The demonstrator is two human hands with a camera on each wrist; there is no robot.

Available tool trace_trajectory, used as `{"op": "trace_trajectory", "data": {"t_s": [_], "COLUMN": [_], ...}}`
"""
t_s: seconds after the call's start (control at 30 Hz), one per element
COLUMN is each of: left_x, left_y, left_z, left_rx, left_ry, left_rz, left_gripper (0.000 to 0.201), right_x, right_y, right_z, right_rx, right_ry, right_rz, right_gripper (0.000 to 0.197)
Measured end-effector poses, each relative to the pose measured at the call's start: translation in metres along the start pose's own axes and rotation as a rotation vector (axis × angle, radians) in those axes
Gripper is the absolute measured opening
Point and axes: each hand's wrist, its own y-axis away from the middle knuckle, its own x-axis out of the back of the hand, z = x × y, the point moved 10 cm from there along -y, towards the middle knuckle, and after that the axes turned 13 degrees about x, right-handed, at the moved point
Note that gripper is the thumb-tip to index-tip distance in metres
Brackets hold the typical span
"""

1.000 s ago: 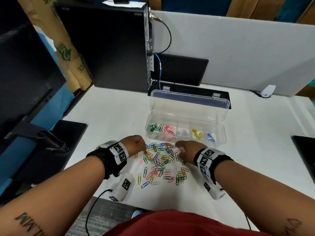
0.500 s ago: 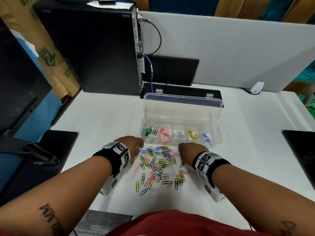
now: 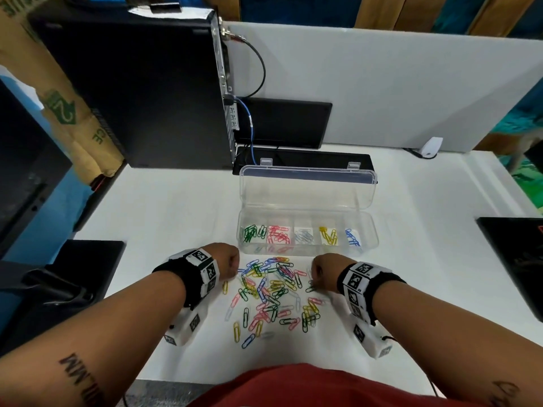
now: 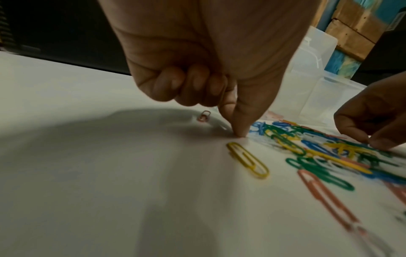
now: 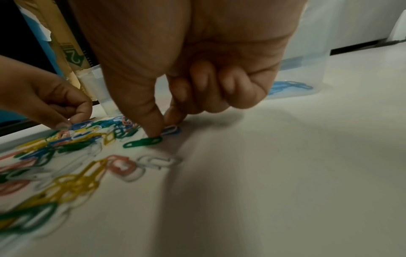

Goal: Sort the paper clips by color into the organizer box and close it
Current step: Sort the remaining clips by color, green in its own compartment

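Observation:
The clear organizer box (image 3: 307, 250) stands open on the white table, lid (image 3: 305, 189) upright. Its compartments hold green, pink, white, yellow and blue clips. A loose pile of mixed paper clips (image 3: 273, 292) lies just in front of it. My left hand (image 3: 235, 270) is at the pile's left edge, thumb and forefinger (image 4: 239, 128) pinched down on a blue clip (image 5: 81, 124), the other fingers curled. My right hand (image 3: 313, 279) is at the pile's right edge and pinches a white clip (image 5: 170, 129) against the table, beside a green clip (image 5: 142, 142).
A black computer tower (image 3: 132, 83) stands at the back left, with a black monitor base (image 3: 302, 161) behind the box. Black flat devices lie at the left (image 3: 76, 274) and right (image 3: 514, 259) table edges. A white partition (image 3: 382, 83) closes the back.
The head view has tilted slightly. My right hand has drawn back from the top of the pile to its right edge. My left hand stays at the left edge.

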Motion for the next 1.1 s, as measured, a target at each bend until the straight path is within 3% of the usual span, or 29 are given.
{"op": "trace_trajectory", "data": {"t_s": [0.3, 0.47, 0.63, 0.73, 0.87, 0.93, 1.1], "left_x": [0.005, 0.006, -0.015, -0.024, -0.029, -0.029, -0.006], "left_y": [0.001, 0.006, 0.012, 0.015, 0.018, 0.017, 0.018], "left_z": [-0.014, -0.01, -0.01, -0.015, -0.02, -0.02, -0.02], "left_rx": [0.065, 0.07, 0.229, 0.314, 0.399, 0.413, 0.302], "left_ry": [0.203, 0.476, 0.664, 0.812, 0.947, 0.932, 0.441], "left_rz": [-0.047, -0.12, -0.309, -0.335, -0.345, -0.343, -0.122], "left_gripper": [0.036, 0.021, 0.039, 0.038, 0.032, 0.037, 0.042], "right_x": [-0.002, 0.004, -0.003, -0.004, -0.007, -0.01, -0.003], "right_y": [0.014, 0.02, 0.024, 0.022, 0.015, 0.014, 0.018], "right_z": [0.019, 0.025, 0.017, 0.011, 0.008, 0.007, 0.003], "right_rx": [-0.018, -0.017, 0.023, 0.024, 0.005, 0.005, 0.063], "right_ry": [-0.204, -0.226, -0.134, -0.087, -0.065, -0.074, -0.114], "right_rz": [0.125, 0.154, 0.076, 0.086, 0.077, 0.058, 0.099], "right_gripper": [0.031, 0.017, 0.017, 0.011, 0.024, 0.024, 0.012]}}
